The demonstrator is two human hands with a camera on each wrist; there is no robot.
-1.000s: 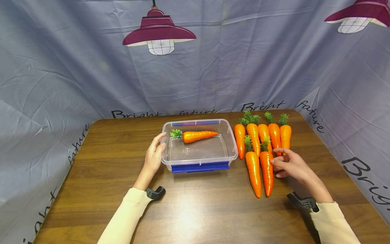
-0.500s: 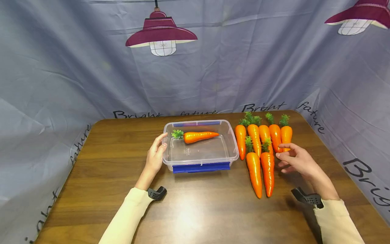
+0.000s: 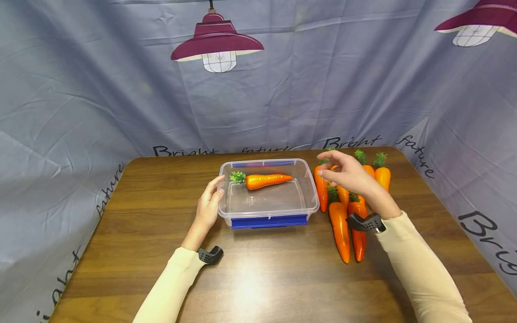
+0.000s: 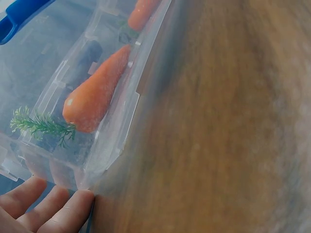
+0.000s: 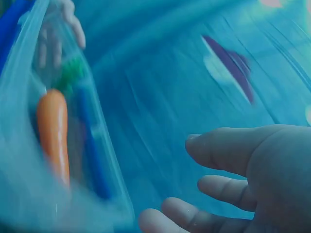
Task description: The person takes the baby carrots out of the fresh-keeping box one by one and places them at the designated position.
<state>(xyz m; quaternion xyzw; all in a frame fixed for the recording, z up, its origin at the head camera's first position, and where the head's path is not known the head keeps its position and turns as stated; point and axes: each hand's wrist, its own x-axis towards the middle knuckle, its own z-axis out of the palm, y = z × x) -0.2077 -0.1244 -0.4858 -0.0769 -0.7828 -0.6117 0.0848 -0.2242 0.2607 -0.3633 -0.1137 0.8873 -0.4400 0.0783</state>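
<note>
On the table stands a clear plastic box (image 3: 262, 204) with blue clip flaps. One orange carrot (image 3: 266, 181) with a green leafy top lies inside along its far wall. My left hand (image 3: 208, 207) touches the box's left end from outside; in the left wrist view its fingertips (image 4: 77, 201) rest against the wall. Over the carrots to the right of the box hovers my right hand (image 3: 347, 172), fingers apart and nothing between them. It partly hides the back row, where a carrot (image 3: 321, 188) lies nearest the box. Two more, a left carrot (image 3: 339, 229) and a right carrot (image 3: 358, 240), lie in front.
The wooden table (image 3: 258, 278) runs back to a grey-blue curtain (image 3: 121, 67) printed with lamps and lettering. Each wrist wears a black band, such as the left band (image 3: 211, 255). An orange carrot (image 3: 383, 177) lies at the back row's right end.
My right hand has moved left and away from me, from beside the front carrots to above the back row near the box. My left hand stays at the box's left end.
</note>
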